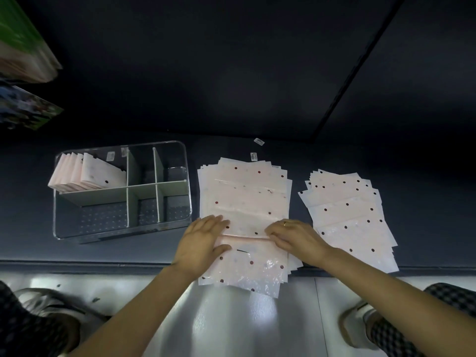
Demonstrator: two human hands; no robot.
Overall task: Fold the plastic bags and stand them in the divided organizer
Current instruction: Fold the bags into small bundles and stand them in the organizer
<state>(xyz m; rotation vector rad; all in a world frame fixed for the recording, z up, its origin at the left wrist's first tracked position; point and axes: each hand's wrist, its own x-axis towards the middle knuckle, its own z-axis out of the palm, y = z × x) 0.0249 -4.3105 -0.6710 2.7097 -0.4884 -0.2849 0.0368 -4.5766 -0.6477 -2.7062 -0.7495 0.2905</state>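
On the dark desk [386, 150] a stack of pink dotted bags [244, 191] lies in the middle, its near end hanging over the desk edge. Both hands rest on the top bag [247, 228] at a crosswise fold line. The left hand [203, 240] lies flat with fingers straight and together, pressing the bag's left side, thumb spread toward the fold. The right hand [293, 237], wearing a ring [285, 223], presses with fingers stretched leftward along the fold; whether they pinch the plastic I cannot tell. A second stack [350, 217] lies fanned just to the right. To the left stands the clear organizer [123, 233] with white dividers; folded bags [85, 173] stand leaning in its far-left compartment. Two small labels [258, 141] lie beyond the middle stack.
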